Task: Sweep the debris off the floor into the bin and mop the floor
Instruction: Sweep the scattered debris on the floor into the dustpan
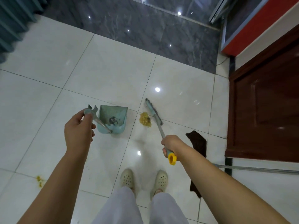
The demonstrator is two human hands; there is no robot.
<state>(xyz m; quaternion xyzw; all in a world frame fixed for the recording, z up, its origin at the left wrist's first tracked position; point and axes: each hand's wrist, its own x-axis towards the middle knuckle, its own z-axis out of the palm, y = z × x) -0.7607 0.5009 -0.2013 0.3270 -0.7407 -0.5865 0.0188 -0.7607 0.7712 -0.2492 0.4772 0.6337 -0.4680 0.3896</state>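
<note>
pale clogs (pixel 127 177), brown cloth (pixel 197 143) right, wooden door (pixel 265 101) beyond

Legible markings: none

No text, label, brand, number or sign is readable on any surface; image resolution limits detail.

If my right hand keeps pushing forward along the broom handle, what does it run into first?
Probably the broom head: the right hand points up the handle toward it. The yellow debris pile lies just left of that line. Depth is hard to judge.
</note>
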